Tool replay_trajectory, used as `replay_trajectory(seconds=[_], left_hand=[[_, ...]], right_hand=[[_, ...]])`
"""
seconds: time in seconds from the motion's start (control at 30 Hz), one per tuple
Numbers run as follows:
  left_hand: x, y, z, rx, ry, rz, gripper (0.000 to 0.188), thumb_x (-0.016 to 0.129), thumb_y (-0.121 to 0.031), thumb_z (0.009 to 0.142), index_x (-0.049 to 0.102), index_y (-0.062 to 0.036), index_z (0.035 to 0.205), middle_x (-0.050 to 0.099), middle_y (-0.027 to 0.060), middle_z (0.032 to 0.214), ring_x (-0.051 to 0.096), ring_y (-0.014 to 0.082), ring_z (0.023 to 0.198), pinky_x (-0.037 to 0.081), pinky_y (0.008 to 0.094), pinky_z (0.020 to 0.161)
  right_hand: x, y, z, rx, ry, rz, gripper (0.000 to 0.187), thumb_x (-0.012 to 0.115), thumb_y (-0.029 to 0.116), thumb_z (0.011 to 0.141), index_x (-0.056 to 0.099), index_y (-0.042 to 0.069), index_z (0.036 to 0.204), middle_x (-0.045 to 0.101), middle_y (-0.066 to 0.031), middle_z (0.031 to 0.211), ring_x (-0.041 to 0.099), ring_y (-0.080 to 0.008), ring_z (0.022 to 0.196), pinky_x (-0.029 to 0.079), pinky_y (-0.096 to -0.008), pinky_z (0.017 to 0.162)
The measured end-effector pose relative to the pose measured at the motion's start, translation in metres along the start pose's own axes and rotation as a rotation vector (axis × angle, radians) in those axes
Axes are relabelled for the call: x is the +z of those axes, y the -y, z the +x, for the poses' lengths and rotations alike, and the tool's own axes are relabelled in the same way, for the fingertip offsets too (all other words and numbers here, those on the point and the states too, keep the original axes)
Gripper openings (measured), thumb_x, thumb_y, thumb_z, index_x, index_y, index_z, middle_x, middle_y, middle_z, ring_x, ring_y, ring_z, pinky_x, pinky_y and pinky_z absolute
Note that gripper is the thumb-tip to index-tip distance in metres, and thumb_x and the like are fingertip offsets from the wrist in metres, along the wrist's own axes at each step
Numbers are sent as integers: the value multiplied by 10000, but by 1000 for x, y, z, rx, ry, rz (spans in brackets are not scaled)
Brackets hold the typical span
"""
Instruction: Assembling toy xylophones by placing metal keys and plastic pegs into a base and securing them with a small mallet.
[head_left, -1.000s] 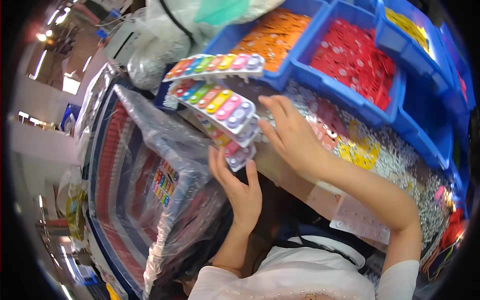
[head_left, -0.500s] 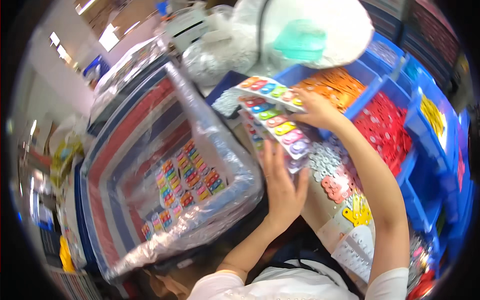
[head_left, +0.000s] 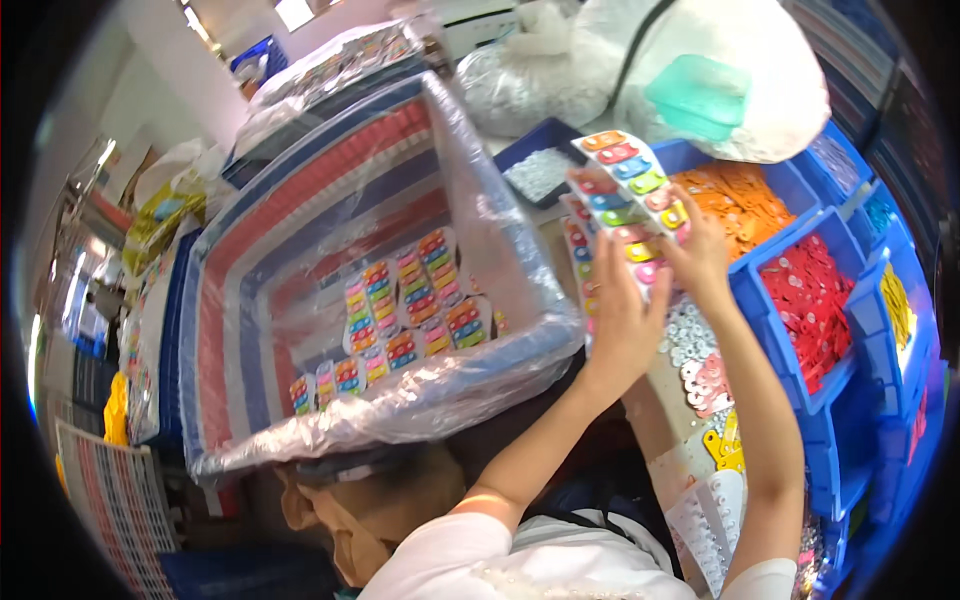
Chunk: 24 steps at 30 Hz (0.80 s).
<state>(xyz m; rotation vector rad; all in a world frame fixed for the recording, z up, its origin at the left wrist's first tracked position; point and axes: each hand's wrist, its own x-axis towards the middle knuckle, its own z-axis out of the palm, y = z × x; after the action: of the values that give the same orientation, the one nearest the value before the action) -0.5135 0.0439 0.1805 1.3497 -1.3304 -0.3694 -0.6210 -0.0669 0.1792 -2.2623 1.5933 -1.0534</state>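
Between my two hands is a stack of white cards (head_left: 628, 178) set with rows of small oblong pieces in orange, red, blue, green, yellow and pink. My left hand (head_left: 625, 330) grips the lower part, fingers along the left side and thumb on the right. At the upper right edge my right hand (head_left: 702, 262) pinches the cards. The cards are slightly fanned, with others showing behind the front one. To the left, a striped box lined with clear plastic (head_left: 440, 385) contains several similar cards (head_left: 410, 290) lying on its bottom.
Blue bins on the right hold orange pieces (head_left: 735, 200), red pieces (head_left: 808, 310) and yellow pieces (head_left: 895, 300). A dark tray of pale beads (head_left: 540, 172) stands beyond the cards. Pale rings, pink pieces (head_left: 705, 385) and yellow pieces (head_left: 722, 445) lie on the table beside my right forearm.
The view has swung, so the box and bins sit differently in the picture. My hands have drawn closer together on the cards, which now stand more upright and less spread.
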Motion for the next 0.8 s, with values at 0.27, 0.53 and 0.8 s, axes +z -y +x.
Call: replay_trajectory(seconds=[0.27,0.53,0.8], left_hand=[[-29,-34,-2,55,-30,-335,664,487,-263,997,171,105,1452,263,293,1476,291,387,1373,231,435,1126],[-174,-53,-31,495,-459,610,895,773,-295,795,253,4,1460,211,287,1502,220,428,1397,207,517,1109],[-296,-75,-36,43,78,462,297,741,-135,810,640,-24,1066,671,114,924,657,176,788,510,306,708]], right_hand=[[-48,77,-52,-192,-435,52,920,781,9,621,359,53,1437,506,-161,1143,482,-338,1066,385,-437,901],[-101,92,-54,-876,-517,-291,607,705,-37,645,597,37,1238,528,-89,1067,541,-278,1007,438,-442,897],[-60,221,-40,-1082,-470,-189,687,718,81,715,524,233,1356,438,-80,1326,402,-293,1283,317,-476,1075]])
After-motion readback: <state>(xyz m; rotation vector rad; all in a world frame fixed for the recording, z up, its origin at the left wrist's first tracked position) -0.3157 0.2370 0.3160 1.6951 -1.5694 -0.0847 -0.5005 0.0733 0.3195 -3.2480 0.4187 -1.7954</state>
